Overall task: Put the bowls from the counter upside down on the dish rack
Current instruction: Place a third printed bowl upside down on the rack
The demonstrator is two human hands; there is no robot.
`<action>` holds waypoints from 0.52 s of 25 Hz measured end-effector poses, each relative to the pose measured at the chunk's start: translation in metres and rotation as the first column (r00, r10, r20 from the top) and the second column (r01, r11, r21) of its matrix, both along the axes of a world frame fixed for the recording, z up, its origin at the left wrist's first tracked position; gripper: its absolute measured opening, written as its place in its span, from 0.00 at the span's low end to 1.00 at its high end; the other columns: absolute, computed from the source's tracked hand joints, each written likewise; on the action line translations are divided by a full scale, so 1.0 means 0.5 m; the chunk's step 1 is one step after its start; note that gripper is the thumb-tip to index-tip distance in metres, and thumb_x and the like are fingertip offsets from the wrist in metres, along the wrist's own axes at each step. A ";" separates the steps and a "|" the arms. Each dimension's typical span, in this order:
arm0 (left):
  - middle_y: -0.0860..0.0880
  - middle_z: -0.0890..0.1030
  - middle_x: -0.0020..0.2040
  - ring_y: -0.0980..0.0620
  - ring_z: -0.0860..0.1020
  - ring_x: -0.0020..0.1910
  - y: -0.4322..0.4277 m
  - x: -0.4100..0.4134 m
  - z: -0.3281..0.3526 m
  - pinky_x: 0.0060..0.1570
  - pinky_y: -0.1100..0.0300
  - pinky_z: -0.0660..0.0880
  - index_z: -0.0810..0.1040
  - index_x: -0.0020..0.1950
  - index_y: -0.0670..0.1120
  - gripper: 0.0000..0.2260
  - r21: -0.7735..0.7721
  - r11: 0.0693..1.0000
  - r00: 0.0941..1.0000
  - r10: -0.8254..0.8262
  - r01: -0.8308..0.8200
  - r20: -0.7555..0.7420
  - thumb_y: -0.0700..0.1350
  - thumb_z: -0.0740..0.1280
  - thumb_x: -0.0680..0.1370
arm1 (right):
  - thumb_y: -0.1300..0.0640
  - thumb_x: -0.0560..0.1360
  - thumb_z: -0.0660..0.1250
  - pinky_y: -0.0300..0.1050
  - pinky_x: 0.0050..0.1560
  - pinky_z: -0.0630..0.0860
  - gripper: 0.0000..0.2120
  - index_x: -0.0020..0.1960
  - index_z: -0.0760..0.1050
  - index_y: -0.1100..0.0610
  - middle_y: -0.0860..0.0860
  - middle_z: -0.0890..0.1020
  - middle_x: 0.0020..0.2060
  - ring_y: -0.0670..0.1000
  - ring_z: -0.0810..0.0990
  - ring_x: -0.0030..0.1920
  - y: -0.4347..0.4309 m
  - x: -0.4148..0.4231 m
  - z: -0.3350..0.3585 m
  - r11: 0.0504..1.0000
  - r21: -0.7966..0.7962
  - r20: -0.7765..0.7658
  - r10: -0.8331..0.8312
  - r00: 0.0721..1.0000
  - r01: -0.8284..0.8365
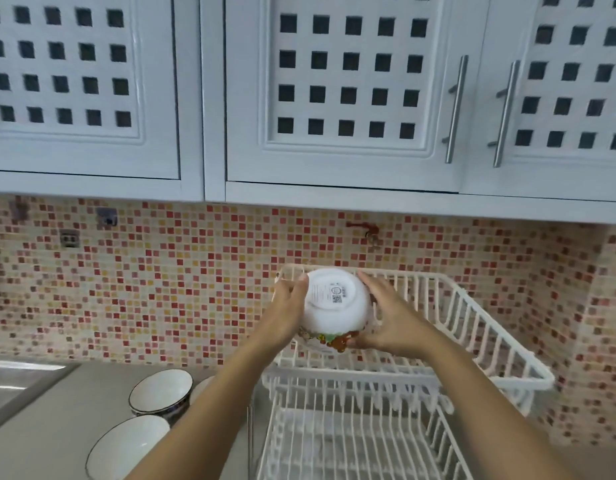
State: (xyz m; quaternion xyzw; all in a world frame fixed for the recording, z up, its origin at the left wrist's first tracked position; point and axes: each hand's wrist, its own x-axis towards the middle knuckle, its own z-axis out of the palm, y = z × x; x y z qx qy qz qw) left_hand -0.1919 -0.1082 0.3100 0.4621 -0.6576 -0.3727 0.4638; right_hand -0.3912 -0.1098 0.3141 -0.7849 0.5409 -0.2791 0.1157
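A white bowl (pixel 334 306) with a flower pattern near its rim is held upside down, its labelled base facing me, over the upper tier of the white wire dish rack (pixel 490 341). My left hand (pixel 287 313) grips its left side and my right hand (pixel 389 317) its right side. Two white bowls with dark rims stand upright on the grey counter: one bowl (pixel 159 393) behind, the other bowl (pixel 126 445) nearer me. A third bowl's edge (pixel 201 386) shows behind my left forearm.
The rack has a lower tier (pixel 334 445) below my arms. A steel sink edge (pixel 19 379) lies at the left. White cabinets (pixel 334 98) hang overhead, above a mosaic tile wall (pixel 161 289) with hooks and a socket.
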 end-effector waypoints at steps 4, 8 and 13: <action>0.48 0.72 0.59 0.51 0.72 0.55 -0.014 -0.015 -0.023 0.51 0.56 0.68 0.64 0.63 0.44 0.20 0.032 0.997 0.995 0.062 -0.065 0.080 0.58 0.52 0.81 | 0.45 0.56 0.81 0.56 0.73 0.56 0.63 0.77 0.41 0.45 0.45 0.49 0.77 0.51 0.50 0.77 -0.019 -0.008 -0.025 0.999 0.045 -0.064 -0.028 0.998 0.031; 0.47 0.72 0.49 0.58 0.71 0.39 -0.022 -0.020 -0.025 0.36 0.65 0.67 0.66 0.50 0.44 0.14 0.036 0.992 0.987 0.116 -0.121 0.111 0.55 0.54 0.81 | 0.48 0.56 0.81 0.52 0.68 0.64 0.59 0.75 0.45 0.42 0.47 0.58 0.72 0.51 0.60 0.72 -0.033 -0.004 -0.041 0.999 -0.010 -0.089 0.034 0.995 -0.035; 0.46 0.75 0.55 0.51 0.75 0.48 -0.031 -0.016 -0.036 0.39 0.61 0.69 0.66 0.57 0.46 0.15 0.007 0.987 0.964 0.156 -0.161 0.216 0.57 0.54 0.80 | 0.46 0.58 0.80 0.51 0.69 0.63 0.60 0.76 0.41 0.45 0.46 0.54 0.74 0.51 0.59 0.73 -0.039 0.002 -0.051 0.999 -0.010 -0.114 0.036 0.993 -0.037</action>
